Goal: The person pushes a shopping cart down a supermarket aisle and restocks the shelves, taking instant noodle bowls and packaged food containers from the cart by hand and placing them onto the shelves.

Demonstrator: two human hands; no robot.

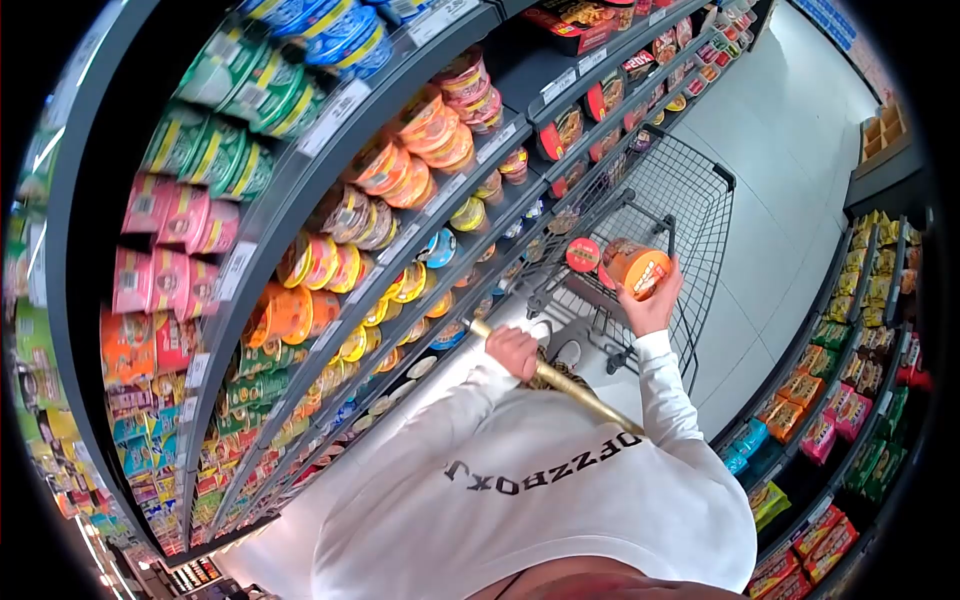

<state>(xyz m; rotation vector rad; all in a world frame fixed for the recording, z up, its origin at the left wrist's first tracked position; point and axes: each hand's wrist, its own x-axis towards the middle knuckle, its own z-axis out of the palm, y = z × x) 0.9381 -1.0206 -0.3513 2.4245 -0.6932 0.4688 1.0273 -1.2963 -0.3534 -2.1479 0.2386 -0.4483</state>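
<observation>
My right hand point(655, 300) is closed around an orange instant noodle cup point(640, 268), holding it tilted above the wire shopping cart point(705, 225). Just left of that cup shows a round red lid point(583, 255); whether it belongs to a second cup in the cart, I cannot tell. My left hand point(512, 352) wraps round the gold-coloured cart handle point(580, 392), which crosses in front of my white sweatshirt. Part of the cart's basket lies hidden behind the cup and my right hand.
Tall shelves point(345, 120) of noodle cups and bowls run along my left. A lower shelf of bagged snacks point(800, 388) curves along my right. Pale floor tiles point(800, 160) stretch ahead between them, and a wooden-slotted display point(882, 135) stands farther off at the right.
</observation>
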